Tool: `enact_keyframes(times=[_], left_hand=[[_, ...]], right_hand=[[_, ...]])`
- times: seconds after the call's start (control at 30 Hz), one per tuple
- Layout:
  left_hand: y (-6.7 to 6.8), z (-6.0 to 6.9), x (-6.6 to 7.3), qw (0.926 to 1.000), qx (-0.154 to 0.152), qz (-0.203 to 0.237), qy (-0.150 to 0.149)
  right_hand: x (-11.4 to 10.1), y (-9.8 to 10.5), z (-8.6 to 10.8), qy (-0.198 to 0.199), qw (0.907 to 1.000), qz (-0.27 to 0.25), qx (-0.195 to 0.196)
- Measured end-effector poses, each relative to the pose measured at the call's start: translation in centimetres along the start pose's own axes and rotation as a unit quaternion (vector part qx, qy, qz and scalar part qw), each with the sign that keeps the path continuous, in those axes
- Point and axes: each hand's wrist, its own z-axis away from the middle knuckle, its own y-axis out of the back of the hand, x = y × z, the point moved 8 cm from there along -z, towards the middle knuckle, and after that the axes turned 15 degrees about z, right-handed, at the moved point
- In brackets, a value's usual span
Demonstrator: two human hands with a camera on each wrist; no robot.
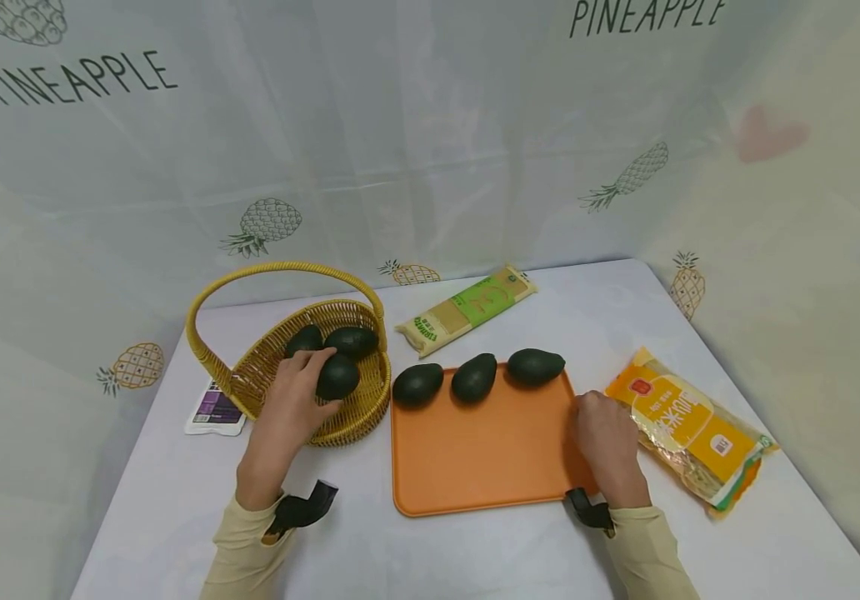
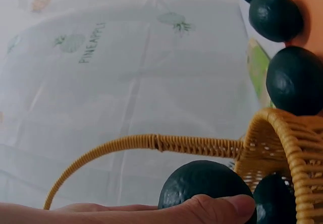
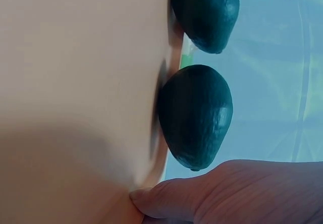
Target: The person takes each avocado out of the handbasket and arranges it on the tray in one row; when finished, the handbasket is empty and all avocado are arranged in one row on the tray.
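My left hand (image 1: 297, 398) grips a dark green avocado (image 1: 337, 377) over the wicker basket (image 1: 355, 425); in the left wrist view the thumb lies across that avocado (image 2: 202, 183). Two other avocados lie in the basket, one of them (image 1: 352, 341) near the handle's right foot. Along the far edge of an orange tray (image 1: 475, 467) sits a row of three avocados, the middle one (image 1: 474, 377) tilted. My right hand (image 1: 608, 437) holds the tray's right rim. In the right wrist view the thumb presses on the tray's surface, and the other fingers are mostly hidden.
A green and tan packet (image 1: 467, 310) lies behind the tray. To the right of my right hand is a yellow noodle bag (image 1: 692, 429). A purple and white packet (image 1: 216, 412) is partly under the basket. The basket's tall handle (image 1: 280, 267) arches above it.
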Motion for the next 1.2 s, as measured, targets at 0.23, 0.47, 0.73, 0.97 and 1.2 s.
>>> enact_keyframes(times=[0.23, 0.47, 0.73, 0.97, 1.2], left_hand=[[-0.3, 0.0, 0.3, 1.0, -0.004, 0.001, -0.003], [-0.6, -0.1, 0.6, 0.9999, -0.009, 0.004, -0.008], [-0.8, 0.1, 1.2, 0.9997, -0.011, 0.005, -0.022], [-1.2, 0.4, 1.8, 0.9992, -0.015, 0.006, -0.038], [-1.5, 0.2, 2.0, 0.9988, -0.014, 0.009, -0.047]], right_hand=[[0.0, 0.1, 0.0, -0.002, 1.0, -0.001, -0.002], [0.0, 0.1, -0.1, 0.005, 1.0, 0.006, 0.002], [0.1, -0.3, 0.0, 0.002, 1.0, 0.001, -0.001], [0.1, -0.5, 0.1, 0.004, 1.0, 0.002, -0.006], [0.0, -0.1, -0.1, 0.005, 1.0, 0.003, -0.001]])
